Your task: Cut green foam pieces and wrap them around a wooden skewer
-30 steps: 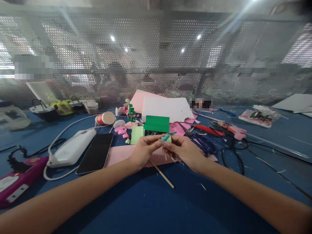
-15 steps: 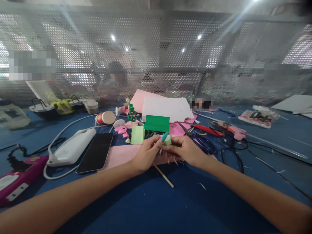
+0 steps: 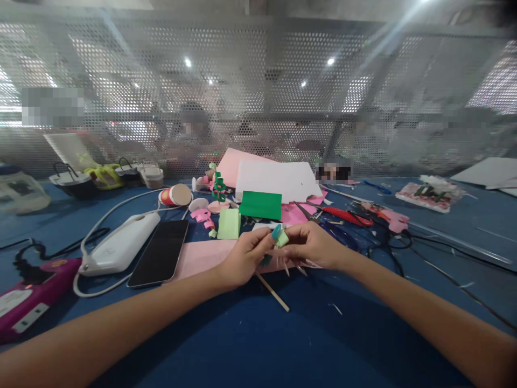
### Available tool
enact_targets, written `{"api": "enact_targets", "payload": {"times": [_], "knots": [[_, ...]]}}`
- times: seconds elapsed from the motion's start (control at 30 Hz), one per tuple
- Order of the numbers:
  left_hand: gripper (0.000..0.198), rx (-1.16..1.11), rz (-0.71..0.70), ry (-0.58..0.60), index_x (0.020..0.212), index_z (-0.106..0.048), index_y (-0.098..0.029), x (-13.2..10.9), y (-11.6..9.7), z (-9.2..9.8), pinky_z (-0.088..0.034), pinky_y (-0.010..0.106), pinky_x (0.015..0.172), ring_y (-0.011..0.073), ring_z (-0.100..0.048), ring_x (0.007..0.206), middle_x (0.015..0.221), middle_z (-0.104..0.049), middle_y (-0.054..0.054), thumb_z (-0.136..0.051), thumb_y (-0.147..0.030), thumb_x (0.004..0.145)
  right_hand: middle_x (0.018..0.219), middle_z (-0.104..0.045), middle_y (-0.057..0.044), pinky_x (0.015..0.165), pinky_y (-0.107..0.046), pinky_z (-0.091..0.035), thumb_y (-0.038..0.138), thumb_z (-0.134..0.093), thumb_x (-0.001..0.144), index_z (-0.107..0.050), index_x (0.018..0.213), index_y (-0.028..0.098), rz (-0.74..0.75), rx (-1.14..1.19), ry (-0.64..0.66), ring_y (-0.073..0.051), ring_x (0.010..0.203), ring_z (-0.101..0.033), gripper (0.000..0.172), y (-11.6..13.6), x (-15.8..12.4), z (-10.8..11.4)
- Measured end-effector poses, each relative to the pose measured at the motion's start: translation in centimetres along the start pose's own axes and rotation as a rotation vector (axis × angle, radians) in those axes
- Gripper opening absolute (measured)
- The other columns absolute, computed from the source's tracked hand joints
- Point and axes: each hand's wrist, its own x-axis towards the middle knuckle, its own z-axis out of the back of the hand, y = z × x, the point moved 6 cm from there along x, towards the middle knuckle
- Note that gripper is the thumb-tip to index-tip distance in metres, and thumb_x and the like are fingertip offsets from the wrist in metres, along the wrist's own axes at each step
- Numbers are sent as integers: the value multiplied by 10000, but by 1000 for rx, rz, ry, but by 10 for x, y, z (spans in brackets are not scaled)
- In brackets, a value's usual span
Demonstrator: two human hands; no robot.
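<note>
A small light green paper piece is pinched between my two hands near the middle of the view. My left hand is closed on its left side, with a teal nail over the paper. From the right, my right hand grips the same piece with thumb and index finger. A thin wooden stick slants down from beneath my left hand over the blue table. Behind the hands lie a light green paper sheet and a dark green sheet.
A black phone, a white glue-gun-like device and a purple power strip are at left. Scissors, a red cutter and a pink glue gun lie at right. White paper is behind.
The light green piece has turned and shows more clearly between the fingers. My right hand's fingers have shifted slightly, while my left hand has moved a little to the right.
</note>
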Motion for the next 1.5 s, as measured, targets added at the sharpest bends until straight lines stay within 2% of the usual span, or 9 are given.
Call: {"api": "enact_targets", "payload": {"times": [0.1, 0.23, 0.4, 0.6, 0.73, 1.0, 1.23, 1.5], "knots": [[342, 45, -41, -44, 643, -432, -159, 0, -2, 4, -277, 217, 523, 88, -330, 572, 603, -366, -38, -395, -405, 877, 660, -587, 9, 458, -170, -407, 327, -792, 611, -638, 762, 136, 50, 3, 38, -64, 512, -506, 288, 8, -1, -4], [344, 51, -65, -58, 642, -434, -158, -2, -3, 5, -286, 223, 539, 90, -335, 575, 605, -366, -35, -385, -400, 881, 624, -560, 18, 406, -163, -389, 388, -706, 724, -640, 818, 140, 74, -62, 19, -51, 445, -489, 273, 14, -2, -6], [345, 55, -83, -75, 627, -437, -156, -2, -5, 7, -287, 220, 534, 89, -339, 569, 589, -367, -35, -393, -383, 883, 638, -590, -36, 394, -189, -416, 568, -498, 823, -633, 787, 119, 115, -89, -4, -78, 443, -523, 471, 11, -1, -7], [321, 2, -90, -96, 654, -452, -157, -2, -7, 7, -313, 214, 536, 89, -369, 575, 613, -404, -32, -401, -376, 883, 642, -555, -12, 420, -185, -410, 521, -503, 847, -604, 830, 136, 163, -152, -134, -75, 485, -506, 398, 13, -2, -6], [318, -20, -81, -95, 701, -482, -157, -2, -7, 6, -347, 219, 557, 96, -398, 592, 635, -437, -23, -389, -399, 886, 614, -511, 10, 413, -191, -382, 523, -496, 848, -580, 829, 141, 175, -196, -171, -73, 471, -470, 392, 17, -3, -9], [328, 98, -118, -239, 673, -449, -165, -5, -4, 15, -314, 223, 523, 91, -374, 570, 620, -406, -28, -388, -403, 891, 626, -527, -1, 446, -202, -386, 512, -433, 882, -546, 799, 148, 202, -300, -246, -88, 499, -490, 390, 22, -6, -11], [320, 149, -127, -261, 669, -422, -173, -6, -4, 16, -304, 220, 505, 87, -358, 549, 617, -393, -34, -370, -389, 900, 577, -507, 13, 443, -198, -374, 485, -405, 904, -536, 813, 152, 169, -407, -243, -86, 467, -469, 369, 25, -7, -11], [326, 138, -128, -235, 669, -436, -171, -6, -4, 15, -326, 216, 511, 86, -383, 551, 610, -416, -31, -370, -390, 901, 559, -490, 17, 433, -203, -365, 492, -405, 903, -511, 771, 166, 183, -495, -218, -94, 463, -468, 368, 28, -8, -11]]}}
